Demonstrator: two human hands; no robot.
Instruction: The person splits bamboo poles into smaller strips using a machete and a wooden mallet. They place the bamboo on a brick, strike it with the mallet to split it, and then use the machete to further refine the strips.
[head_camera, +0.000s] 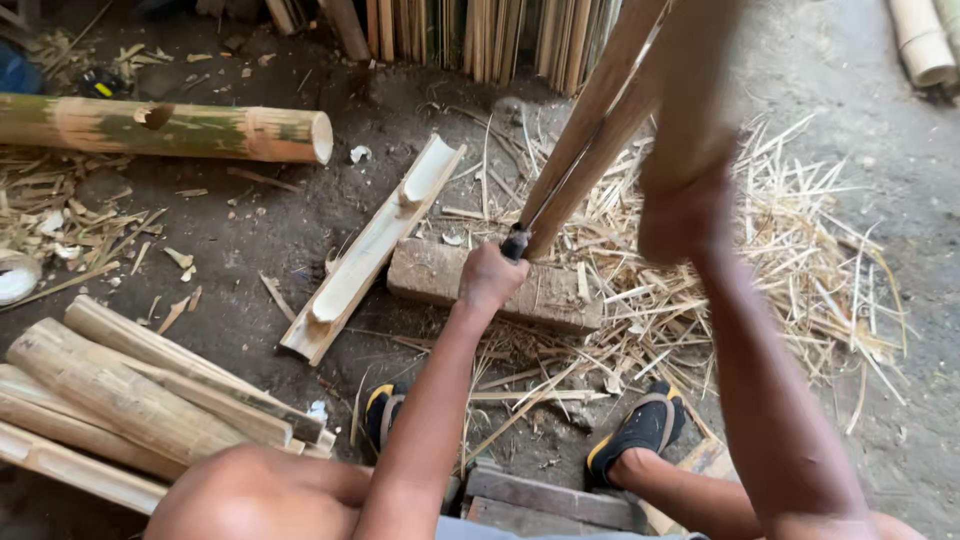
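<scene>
well, from the head camera looking down: the left hand (488, 275) is closed in a full fist around the dark handle of a knife (530, 225), whose blade runs up into the split of a long bamboo pole (600, 120). that pole stands tilted, its lower end resting on a worn wooden block (440, 280) on the ground, its upper part rising toward the far edge. the right hand (680, 215) is wrapped around the pole higher up, to the right of the knife; its fingers are curled around the far side, so how tightly they close i cannot tell.

a half-split bamboo trough (370, 250) lies open side up just left of the block, with nothing in it that i can see. farther left a whole green bamboo log (160, 128) lies on the dirt, and near left sits a stack of split bamboo pieces (130, 395). pale bamboo shavings (800, 260) are scattered right of the block. near the bottom, two feet in black and yellow sandals (645, 425) are planted on the ground. thin bamboo slats (470, 35) lean at the far side.
</scene>
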